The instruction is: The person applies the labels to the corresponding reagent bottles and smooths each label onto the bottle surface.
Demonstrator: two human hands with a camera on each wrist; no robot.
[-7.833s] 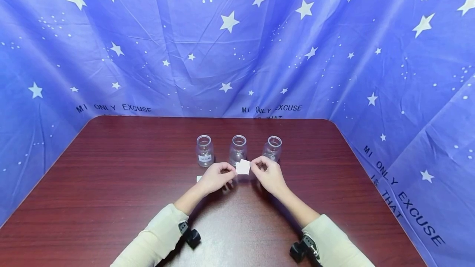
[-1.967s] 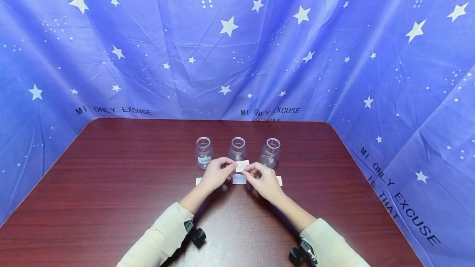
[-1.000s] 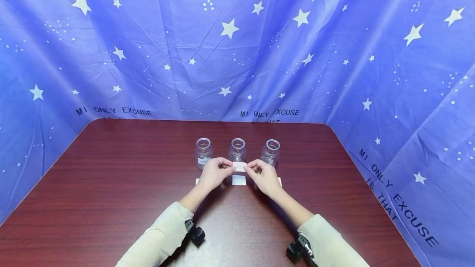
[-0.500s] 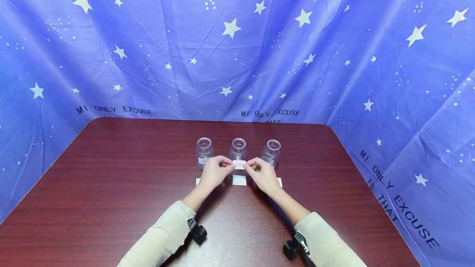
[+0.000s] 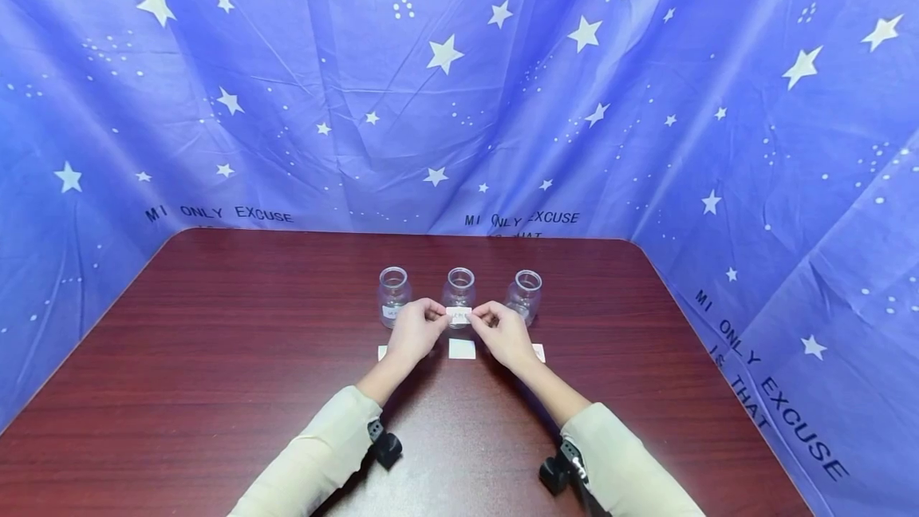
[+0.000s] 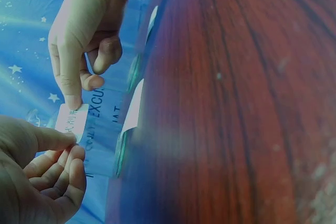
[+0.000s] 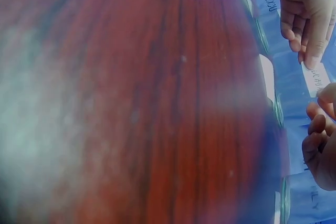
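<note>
Between my two hands is a small white label [image 5: 459, 316] with dark handwriting, also plain in the left wrist view as a written label [image 6: 72, 120]. My left hand [image 5: 415, 332] pinches its left end between thumb and fingers, and my right hand [image 5: 505, 335] pinches its right end. The label is right at the front of the middle glass jar [image 5: 460, 287], overlapping its lower body in the head view. The left glass jar [image 5: 394, 286] bears a written label, partly hidden behind my left hand. The right glass jar [image 5: 527, 287] stands partly behind my right fingers.
A blank white paper piece [image 5: 462, 349] lies on the dark red wooden table [image 5: 251, 357] before the middle jar. Further white pieces show beside my left wrist [image 5: 383, 353] and right wrist [image 5: 539, 353]. A blue star-printed curtain [image 5: 373, 62] hangs behind.
Earlier, a white square was held between both hands; by two seconds ago a written label was there, with a blank piece on the table. Since then both hands have brought the label forward to the middle jar.
</note>
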